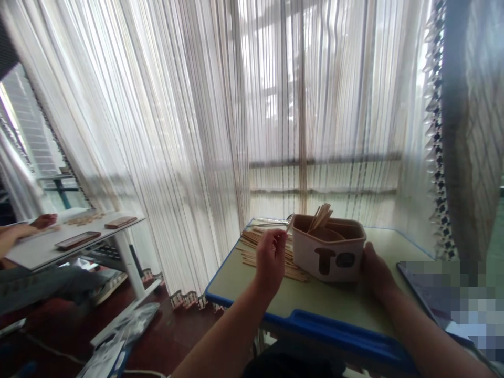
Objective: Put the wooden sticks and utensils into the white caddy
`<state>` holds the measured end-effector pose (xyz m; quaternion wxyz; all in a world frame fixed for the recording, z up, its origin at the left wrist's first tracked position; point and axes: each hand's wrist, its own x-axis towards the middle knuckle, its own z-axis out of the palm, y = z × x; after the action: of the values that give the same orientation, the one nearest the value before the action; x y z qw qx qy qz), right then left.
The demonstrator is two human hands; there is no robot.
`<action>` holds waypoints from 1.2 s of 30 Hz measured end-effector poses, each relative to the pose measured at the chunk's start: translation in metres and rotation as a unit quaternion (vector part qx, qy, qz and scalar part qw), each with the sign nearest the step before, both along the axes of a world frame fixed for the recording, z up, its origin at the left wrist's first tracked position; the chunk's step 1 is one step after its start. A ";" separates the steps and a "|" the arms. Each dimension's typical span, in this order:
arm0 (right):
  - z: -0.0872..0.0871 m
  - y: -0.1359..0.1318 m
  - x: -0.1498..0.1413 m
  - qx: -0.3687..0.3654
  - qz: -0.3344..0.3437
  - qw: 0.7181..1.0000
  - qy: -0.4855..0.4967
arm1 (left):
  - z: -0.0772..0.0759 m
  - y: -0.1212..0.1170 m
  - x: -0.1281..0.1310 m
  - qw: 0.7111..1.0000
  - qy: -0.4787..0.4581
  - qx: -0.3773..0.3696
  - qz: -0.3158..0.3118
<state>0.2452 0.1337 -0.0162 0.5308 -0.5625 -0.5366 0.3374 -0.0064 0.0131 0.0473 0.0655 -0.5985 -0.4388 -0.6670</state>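
Observation:
A white box (311,260) with a brown inside and a brown mushroom-like mark on its front stands on the small desk (334,307). Thin wooden sticks (322,216) lean upright in it beside a rounded brown piece (326,234). My right hand (374,270) grips the box's right end, its fingers partly hidden behind. At the left end, my left hand (271,257) is closed in a pinch, with a thin pale stick (290,226) rising from the fingertips. Many loose wooden sticks (249,258) lie on the desk under and around that hand.
A dark flat panel (423,294) lies at the desk's right. Striped curtains (189,131) hang close behind. On the left, another person's hand (44,220) rests over a white table (35,251) with trays (79,240) and small wooden pieces. Plastic-wrapped items (126,336) lie on the floor.

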 end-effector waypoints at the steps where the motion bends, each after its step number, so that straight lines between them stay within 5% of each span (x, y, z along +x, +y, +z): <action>1: 0.000 0.000 0.000 -0.003 0.009 1.000 0.013 | 0.011 0.005 0.005 0.999 -0.043 0.024 -0.002; 5: -0.002 0.003 0.001 -0.002 0.043 0.998 0.045 | 0.050 0.029 0.022 0.981 -0.163 0.100 -0.032; 8: -0.004 0.006 0.001 0.017 0.026 0.999 0.014 | 0.061 0.048 0.031 0.974 -0.187 0.119 -0.054; 13: 0.002 0.004 -0.001 0.040 -0.007 0.999 -0.021 | 0.045 0.077 0.035 0.978 -0.175 0.081 -0.076; 21: 0.017 -0.010 -0.008 0.001 -0.045 0.998 0.045 | 0.021 0.088 0.028 0.998 0.055 0.027 -0.007; 36: 0.005 -0.001 -0.002 0.006 -0.012 0.999 0.052 | 0.014 0.097 0.026 0.995 0.071 -0.032 -0.069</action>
<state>0.2432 0.1328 -0.0110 0.5656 -0.5471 -0.5035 0.3568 0.0194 0.1104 0.0616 0.0310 -0.6748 -0.4114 -0.6118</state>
